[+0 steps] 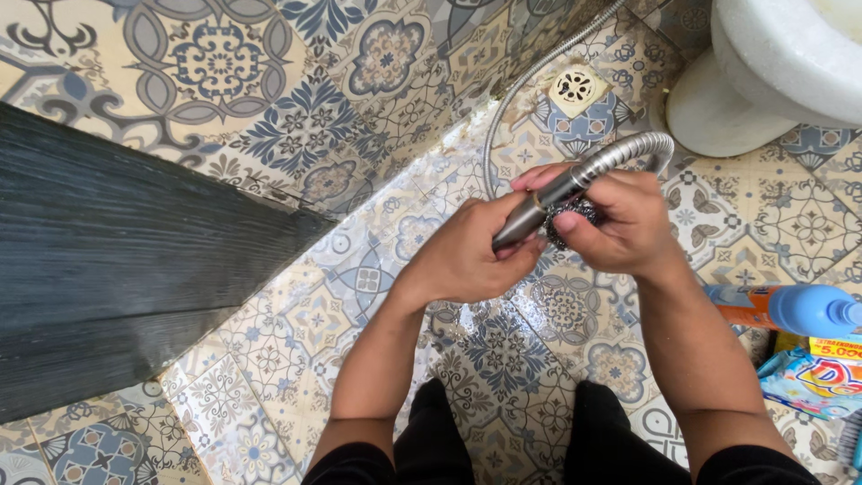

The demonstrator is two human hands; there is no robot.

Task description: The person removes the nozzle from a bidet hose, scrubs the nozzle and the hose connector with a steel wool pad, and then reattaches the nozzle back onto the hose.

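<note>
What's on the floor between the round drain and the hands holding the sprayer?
In the head view, only the metal hose loops across wet patterned tile between the drain and the hands, left hand and right hand, which hold the sprayer.

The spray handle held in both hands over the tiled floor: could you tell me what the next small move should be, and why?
Probably a short rub of the steel wool pad along the metal spray handle. The left hand grips the handle's lower end, and the right hand presses the pad against its shaft, so both are set for a scrubbing stroke.
</note>
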